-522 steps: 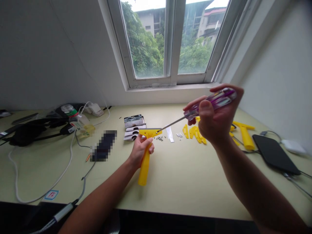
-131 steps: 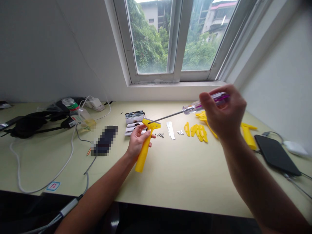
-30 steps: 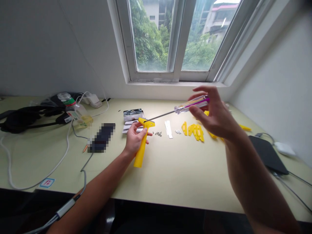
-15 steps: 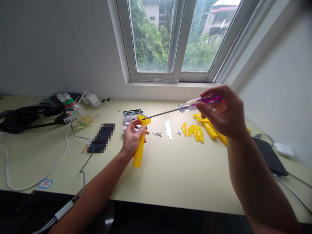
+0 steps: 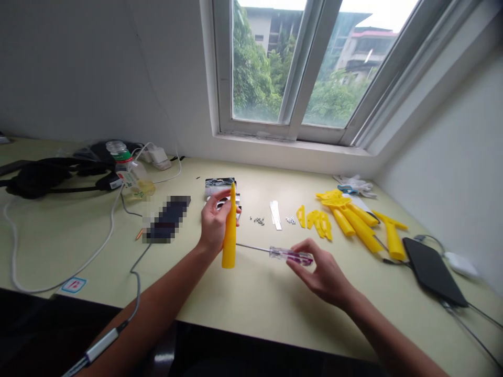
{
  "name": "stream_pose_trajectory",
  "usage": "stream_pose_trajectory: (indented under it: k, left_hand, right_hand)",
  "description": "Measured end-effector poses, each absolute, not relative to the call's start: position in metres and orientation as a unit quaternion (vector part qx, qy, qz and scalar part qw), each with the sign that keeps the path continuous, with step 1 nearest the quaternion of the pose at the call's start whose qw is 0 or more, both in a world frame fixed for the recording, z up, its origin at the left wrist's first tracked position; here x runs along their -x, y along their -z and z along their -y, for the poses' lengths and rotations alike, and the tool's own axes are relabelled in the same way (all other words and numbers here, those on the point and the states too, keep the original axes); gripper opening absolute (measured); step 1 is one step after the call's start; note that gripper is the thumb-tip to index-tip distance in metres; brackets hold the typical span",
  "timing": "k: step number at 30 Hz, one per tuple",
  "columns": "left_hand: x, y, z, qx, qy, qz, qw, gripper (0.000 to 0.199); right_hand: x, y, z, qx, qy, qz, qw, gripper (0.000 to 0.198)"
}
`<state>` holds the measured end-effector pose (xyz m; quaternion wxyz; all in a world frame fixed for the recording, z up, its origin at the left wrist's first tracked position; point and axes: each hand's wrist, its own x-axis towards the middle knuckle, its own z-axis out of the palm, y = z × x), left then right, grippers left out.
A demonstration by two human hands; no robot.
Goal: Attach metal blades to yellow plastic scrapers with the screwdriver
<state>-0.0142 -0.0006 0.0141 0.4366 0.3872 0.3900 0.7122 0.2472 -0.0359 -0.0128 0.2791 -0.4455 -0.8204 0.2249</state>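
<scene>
My left hand (image 5: 214, 225) is closed around a yellow plastic scraper handle (image 5: 229, 246), held upright with its narrow edge towards me. A screwdriver (image 5: 277, 253) with a clear and purple grip is pinched in my right hand (image 5: 320, 269). Its metal shaft points left, and the tip is at or behind the lower part of the handle; I cannot tell whether they touch. Beyond my hands lie small screws (image 5: 258, 221), thin metal blades (image 5: 275, 214), a cluster of nuts (image 5: 290, 220) and several flat yellow pieces (image 5: 320, 224). A printed package (image 5: 219, 183) is partly hidden behind my left hand.
More yellow handles (image 5: 359, 230) are piled at the right, near white gloves (image 5: 356, 184) and a black device (image 5: 434, 272) with cables. To the left are a pixelated dark object (image 5: 168, 220), a plastic bottle (image 5: 131, 173), a black headset strap (image 5: 47, 175) and loose cables.
My right hand has lowered the screwdriver from the handle's head to its lower part. My left hand has turned the handle edge-on. The view has shifted slightly.
</scene>
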Motion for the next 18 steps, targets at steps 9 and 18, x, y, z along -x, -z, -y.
stream_pose_trajectory:
  k: [9,18]
  left_hand:
    - [-0.004,0.007,0.005,-0.407,-0.67,-0.418,0.46,0.031]
    - [-0.01,0.012,0.009,-0.41,-0.659,-0.399,0.489,0.033]
  right_hand:
    - [-0.233,0.009,0.042,0.37,-0.13,0.886,0.249,0.024]
    - [-0.205,0.006,0.03,0.339,-0.183,0.882,0.272,0.009]
